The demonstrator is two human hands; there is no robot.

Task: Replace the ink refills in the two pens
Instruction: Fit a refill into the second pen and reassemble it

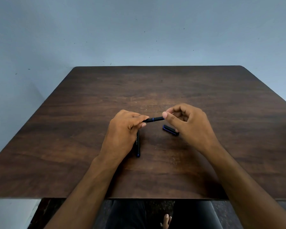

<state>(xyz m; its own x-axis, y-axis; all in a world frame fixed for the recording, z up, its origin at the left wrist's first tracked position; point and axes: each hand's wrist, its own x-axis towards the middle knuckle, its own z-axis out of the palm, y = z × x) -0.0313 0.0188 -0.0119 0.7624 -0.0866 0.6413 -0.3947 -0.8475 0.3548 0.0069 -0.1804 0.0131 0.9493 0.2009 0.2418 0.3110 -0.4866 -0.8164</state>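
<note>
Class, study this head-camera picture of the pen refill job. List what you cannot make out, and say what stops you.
- Black pen with a blue ring, head view: both ends sit under the fingers of the left hand and right hand.
- Second black pen lying on the brown wooden table: top end behind the left hand; its printing is too small to read.
- Black and blue pen cap: right end behind the right hand.
- No refill shows.

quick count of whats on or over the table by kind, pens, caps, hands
pens: 2 (one held between both hands, one lying on the table)
loose caps: 1
hands: 2 (left, right)
total: 5
</note>
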